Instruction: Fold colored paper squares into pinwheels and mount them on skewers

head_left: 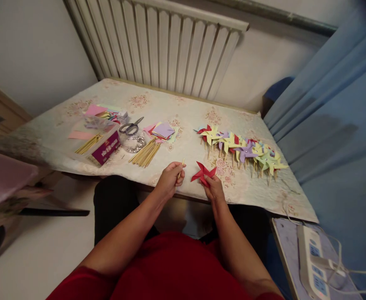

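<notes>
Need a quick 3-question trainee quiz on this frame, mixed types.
1. True or false: the left hand holds the scissors.
2. What does the right hand hold? A) red paper pinwheel B) power strip C) purple box
3. Fill in: the finished pinwheels lie in a row on the ___ side of the table.

Key
1. False; it pinches a thin wooden stick.
2. A
3. right
</notes>
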The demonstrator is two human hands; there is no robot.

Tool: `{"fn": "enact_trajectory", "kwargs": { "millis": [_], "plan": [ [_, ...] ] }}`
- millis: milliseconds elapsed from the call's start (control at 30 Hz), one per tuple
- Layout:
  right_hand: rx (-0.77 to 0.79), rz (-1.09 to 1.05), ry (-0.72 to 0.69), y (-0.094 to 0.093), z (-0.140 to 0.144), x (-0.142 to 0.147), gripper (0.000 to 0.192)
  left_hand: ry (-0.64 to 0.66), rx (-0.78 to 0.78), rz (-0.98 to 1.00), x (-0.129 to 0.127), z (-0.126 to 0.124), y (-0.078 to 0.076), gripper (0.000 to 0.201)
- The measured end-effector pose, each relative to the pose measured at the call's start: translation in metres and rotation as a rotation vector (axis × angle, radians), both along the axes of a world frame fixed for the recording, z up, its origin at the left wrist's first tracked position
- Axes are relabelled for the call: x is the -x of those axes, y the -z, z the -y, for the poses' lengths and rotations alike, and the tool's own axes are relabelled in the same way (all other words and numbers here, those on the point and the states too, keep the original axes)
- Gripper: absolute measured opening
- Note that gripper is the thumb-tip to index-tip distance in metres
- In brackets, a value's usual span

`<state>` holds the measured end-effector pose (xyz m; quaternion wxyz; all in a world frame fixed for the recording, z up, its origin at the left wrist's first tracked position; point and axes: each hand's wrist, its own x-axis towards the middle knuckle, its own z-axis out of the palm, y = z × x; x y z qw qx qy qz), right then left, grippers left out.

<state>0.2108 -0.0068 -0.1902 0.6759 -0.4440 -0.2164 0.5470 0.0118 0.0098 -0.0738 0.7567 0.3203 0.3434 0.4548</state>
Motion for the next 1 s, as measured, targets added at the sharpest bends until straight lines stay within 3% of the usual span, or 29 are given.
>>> {"fn": "enact_trajectory", "kwargs": {
  "millis": [1000],
  "plan": [
    [0.006,-0.018,-0.013,0.001,-0.0001,-0.003,0.021,0.02,-0.037,0.001,0.0032,0.0052,-0.0087,0.017]
  ]
}}
